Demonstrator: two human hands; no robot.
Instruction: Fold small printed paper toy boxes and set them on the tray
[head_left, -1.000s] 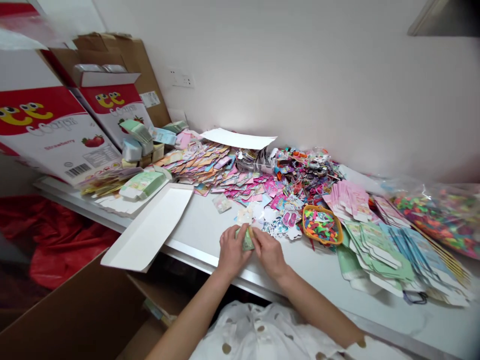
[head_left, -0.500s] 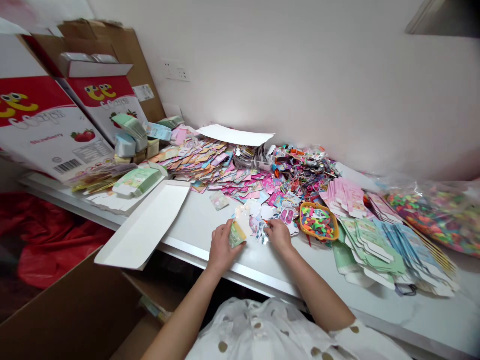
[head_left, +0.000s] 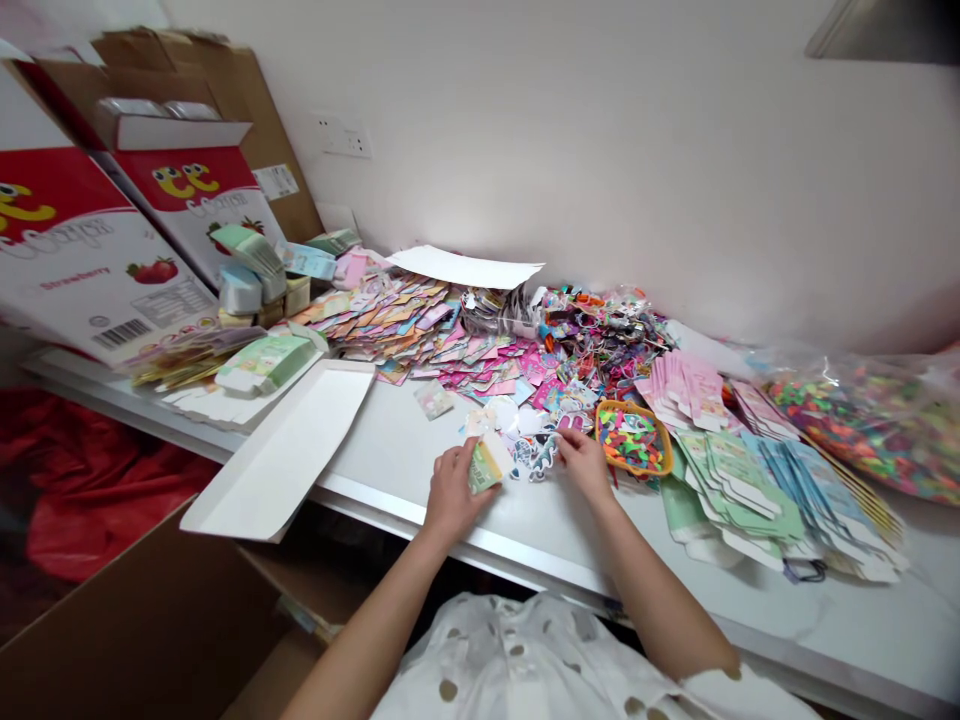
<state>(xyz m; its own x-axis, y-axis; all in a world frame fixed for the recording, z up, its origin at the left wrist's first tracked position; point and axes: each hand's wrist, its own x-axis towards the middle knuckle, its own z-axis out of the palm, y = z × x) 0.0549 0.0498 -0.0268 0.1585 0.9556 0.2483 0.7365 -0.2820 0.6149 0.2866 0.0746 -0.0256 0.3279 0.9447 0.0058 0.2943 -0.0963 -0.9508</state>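
Observation:
My left hand (head_left: 456, 490) is wrapped round a small green and yellow carton (head_left: 486, 468), its pale flap end pointing up and right. To its right, my right hand (head_left: 583, 465) pinches the edge of a blue-and-white paper cut-out (head_left: 543, 453), low over the table. More white-edged cut-outs (head_left: 504, 412) lie loosely just beyond both hands. Right of my right hand sits a yellow basket (head_left: 667, 462) filled with small bright coloured pieces. A flat square packet (head_left: 434, 400) rests on the table beyond my left hand.
Heaped picture cards (head_left: 394, 320) and tangled colourful trinkets (head_left: 607, 335) line the wall. Flattened green cartons (head_left: 739, 490) and a clear bag of bright pieces (head_left: 862, 420) lie right. A white card tray (head_left: 289, 450) overhangs the front edge; strawberry-printed boxes (head_left: 82, 280) stand left.
My right hand has shifted right, and the blue-and-white cut-outs at its fingertips show more fully. The carton in my left hand has moved slightly right and up. The view has shifted a little.

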